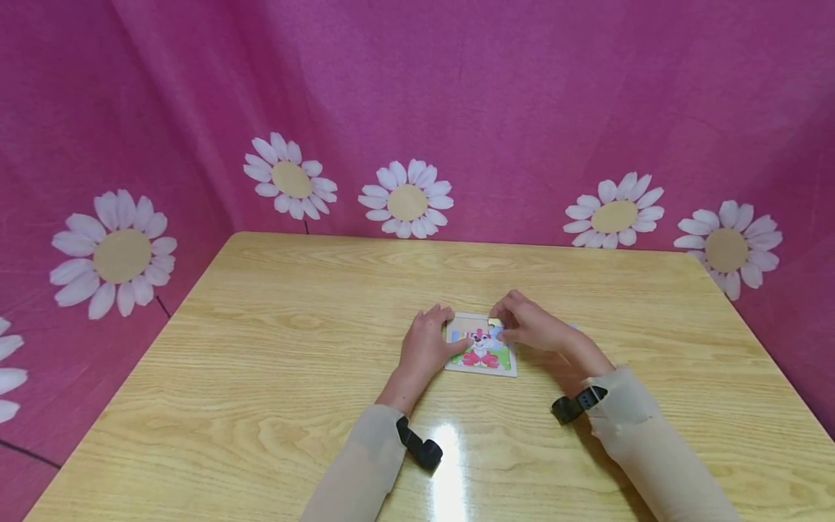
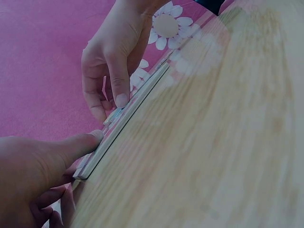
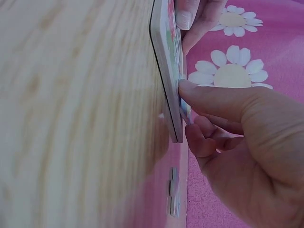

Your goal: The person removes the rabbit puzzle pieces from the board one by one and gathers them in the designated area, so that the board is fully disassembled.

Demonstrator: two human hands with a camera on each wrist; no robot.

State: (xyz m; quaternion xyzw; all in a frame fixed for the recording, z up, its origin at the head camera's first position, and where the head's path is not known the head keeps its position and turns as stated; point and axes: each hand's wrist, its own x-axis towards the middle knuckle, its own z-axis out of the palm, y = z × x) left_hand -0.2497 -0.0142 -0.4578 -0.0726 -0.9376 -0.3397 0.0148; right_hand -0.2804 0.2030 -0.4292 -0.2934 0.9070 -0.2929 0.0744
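Observation:
A small square jigsaw puzzle (image 1: pixel 481 366) in a pale frame lies on the table, its picture a pink and white cartoon animal on green. Bare tan backing shows along its upper left. My left hand (image 1: pixel 427 341) grips the frame's left side, thumb over the picture and fingers along the outer edge. At the upper right corner my right hand (image 1: pixel 531 325) pinches a puzzle piece (image 1: pixel 496 323) between thumb and fingers. In the right wrist view this piece (image 3: pixel 185 114) is tilted at the frame's edge, partly hidden by the fingertips.
Loose puzzle pieces (image 3: pixel 173 192) lie on the table to the right of the frame, mostly hidden behind the right wrist in the head view. The wood-grain table (image 1: pixel 293 326) meets a pink curtain (image 1: pixel 489 109) with white daisies at its back and sides.

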